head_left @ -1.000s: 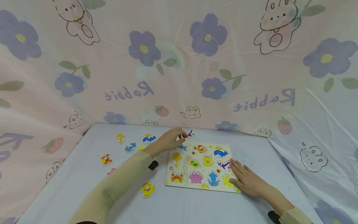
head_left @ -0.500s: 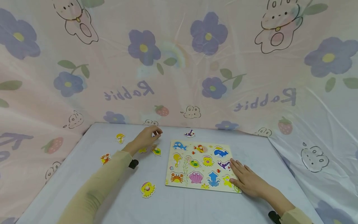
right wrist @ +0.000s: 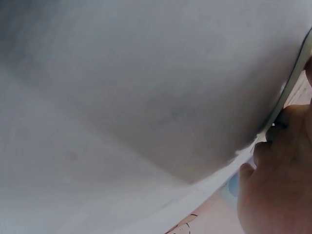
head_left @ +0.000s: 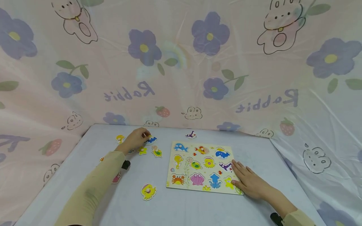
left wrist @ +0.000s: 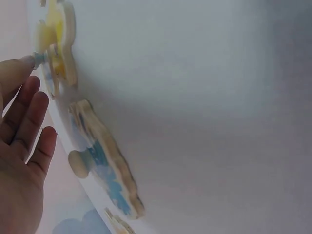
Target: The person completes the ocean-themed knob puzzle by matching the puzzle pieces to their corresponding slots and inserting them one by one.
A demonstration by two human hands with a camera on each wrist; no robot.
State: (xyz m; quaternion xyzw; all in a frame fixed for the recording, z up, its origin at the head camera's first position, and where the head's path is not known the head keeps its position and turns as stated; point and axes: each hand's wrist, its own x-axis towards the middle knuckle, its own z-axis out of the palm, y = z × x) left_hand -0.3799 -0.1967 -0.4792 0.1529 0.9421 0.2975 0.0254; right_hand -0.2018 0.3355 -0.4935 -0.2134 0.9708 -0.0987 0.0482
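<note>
From where I'm standing, with the curtain (head_left: 172, 69) at 12 o'clock, the left hand (head_left: 133, 140) is working at the puzzle board's (head_left: 205, 189) 10 o'clock. Its thumb and forefinger are pinching narrow on the knob of the blue whale piece (head_left: 151, 140), the other fingers hanging loosely bent. The whale piece is sitting at the far side of the worktop (head_left: 198, 210), well apart from the board. The star piece (head_left: 142, 151) is lying near it at 7 o'clock, the turtle piece (head_left: 157, 152) at 5; the seahorse piece (head_left: 120, 138) is lying at 9, partly behind the hand. Another blue piece (left wrist: 113, 180) is showing knob and edge near the palm in the left wrist view.

The right hand (head_left: 249, 182) is resting flat on the board's edge at 4 o'clock, fingers lying straight, holding nothing. The board is displaying its printed sea animals face up. The purple piece (head_left: 191, 134) is lying just beyond it at 11 o'clock, the octopus piece (head_left: 148, 191) at 8. A pink piece (head_left: 116, 178) is peeking out beside the left sleeve (head_left: 89, 188), at the board's 9 o'clock.
</note>
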